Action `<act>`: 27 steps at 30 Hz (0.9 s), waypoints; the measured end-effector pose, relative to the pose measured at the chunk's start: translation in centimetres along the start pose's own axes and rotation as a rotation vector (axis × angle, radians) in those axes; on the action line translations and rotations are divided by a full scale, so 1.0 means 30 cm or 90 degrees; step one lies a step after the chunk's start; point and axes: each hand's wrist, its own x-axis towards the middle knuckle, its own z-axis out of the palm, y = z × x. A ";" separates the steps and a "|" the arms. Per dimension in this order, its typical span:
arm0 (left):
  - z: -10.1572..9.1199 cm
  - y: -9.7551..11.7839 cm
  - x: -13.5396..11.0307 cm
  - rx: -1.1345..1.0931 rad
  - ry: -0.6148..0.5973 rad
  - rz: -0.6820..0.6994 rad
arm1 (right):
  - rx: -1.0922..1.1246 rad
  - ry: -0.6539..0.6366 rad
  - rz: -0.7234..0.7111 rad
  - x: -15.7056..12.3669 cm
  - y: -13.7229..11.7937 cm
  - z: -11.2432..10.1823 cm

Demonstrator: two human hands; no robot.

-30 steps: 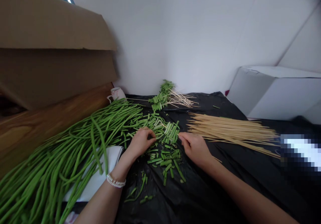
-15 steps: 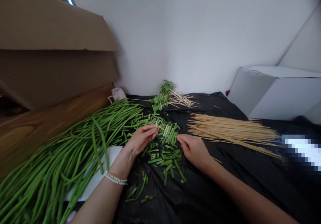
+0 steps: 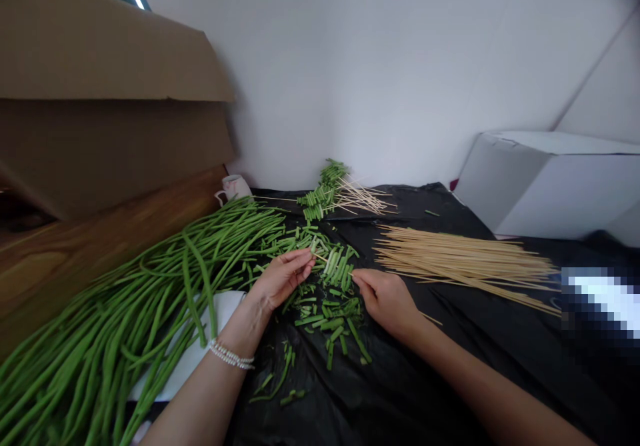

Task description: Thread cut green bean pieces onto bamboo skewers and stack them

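Threaded bean pieces point(image 3: 339, 265) on a skewer point(image 3: 321, 257), left of the skewer bundle point(image 3: 465, 259)
Left hand point(image 3: 287, 274) seemingly pinches a further piece point(image 3: 314, 245) at one end, right hand point(image 3: 384, 294) grips the other (likely light, stiff wood; crisp beans may split, so pinch mid-length).

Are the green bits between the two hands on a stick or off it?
On: the green bits sit side by side in a row, and the stick pokes out of it toward the left hand.
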 end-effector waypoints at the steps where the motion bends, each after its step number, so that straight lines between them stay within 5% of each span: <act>1: -0.001 -0.001 0.001 0.008 0.001 0.007 | -0.001 -0.001 -0.001 0.000 -0.001 0.000; 27: 0.022 -0.052 -0.006 0.136 -0.037 -0.001 | 0.034 -0.019 -0.008 -0.006 -0.028 0.012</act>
